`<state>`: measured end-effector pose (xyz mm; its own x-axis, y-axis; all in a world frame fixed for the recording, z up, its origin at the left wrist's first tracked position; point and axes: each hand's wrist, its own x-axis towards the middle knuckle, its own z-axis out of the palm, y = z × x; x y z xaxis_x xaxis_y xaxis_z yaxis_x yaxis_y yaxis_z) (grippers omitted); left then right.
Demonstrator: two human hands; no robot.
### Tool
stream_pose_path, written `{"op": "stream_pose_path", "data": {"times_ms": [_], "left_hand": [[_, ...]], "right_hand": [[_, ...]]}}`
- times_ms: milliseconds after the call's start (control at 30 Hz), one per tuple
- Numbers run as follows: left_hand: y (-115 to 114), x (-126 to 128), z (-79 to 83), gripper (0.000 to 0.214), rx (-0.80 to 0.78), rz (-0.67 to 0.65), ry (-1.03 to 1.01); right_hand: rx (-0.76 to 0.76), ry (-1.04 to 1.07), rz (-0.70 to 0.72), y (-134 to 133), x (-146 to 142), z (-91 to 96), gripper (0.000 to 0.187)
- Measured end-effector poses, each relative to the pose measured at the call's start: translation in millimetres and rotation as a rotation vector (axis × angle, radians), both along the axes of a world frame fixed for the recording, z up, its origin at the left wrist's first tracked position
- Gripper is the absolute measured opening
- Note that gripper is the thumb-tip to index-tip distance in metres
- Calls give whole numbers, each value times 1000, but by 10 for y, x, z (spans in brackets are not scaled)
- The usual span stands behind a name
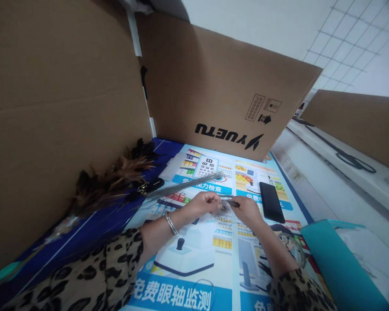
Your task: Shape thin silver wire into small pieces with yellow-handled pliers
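Note:
My left hand (202, 204) and my right hand (248, 210) meet over a printed poster (194, 263) on the table. The left fingers pinch a thin wire bent into a small loop (223, 208). The right hand grips small dark pliers (231, 201) whose tips touch that loop. A silver bangle (171, 223) circles my left wrist. Both sleeves have a leopard print. A bundle of straight silver wires (184, 185) lies just beyond the left hand.
A black phone (271, 201) lies right of my hands. A feather duster (113, 177) rests along the left cardboard wall (52, 108). A "YUETU" cardboard panel (227, 86) stands behind. A teal folder (340, 263) sits at lower right. Bent wire loops (207, 293) lie on the poster.

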<state>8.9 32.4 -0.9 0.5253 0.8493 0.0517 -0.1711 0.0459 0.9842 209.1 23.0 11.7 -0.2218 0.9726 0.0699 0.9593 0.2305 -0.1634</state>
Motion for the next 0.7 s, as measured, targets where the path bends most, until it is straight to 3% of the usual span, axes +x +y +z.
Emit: {"op": "stream_pose_path", "data": {"times_ms": [467, 600, 700], "left_hand": [[-7, 14, -29, 23, 38, 4, -8], [-6, 2, -39, 17, 116, 24, 44], [-2, 5, -62, 17, 255, 133, 163]], "right_hand": [[78, 22, -13, 10, 23, -77, 20], [200, 3, -1, 1, 30, -60, 23], [361, -77, 7, -7, 38, -31, 32]]}}
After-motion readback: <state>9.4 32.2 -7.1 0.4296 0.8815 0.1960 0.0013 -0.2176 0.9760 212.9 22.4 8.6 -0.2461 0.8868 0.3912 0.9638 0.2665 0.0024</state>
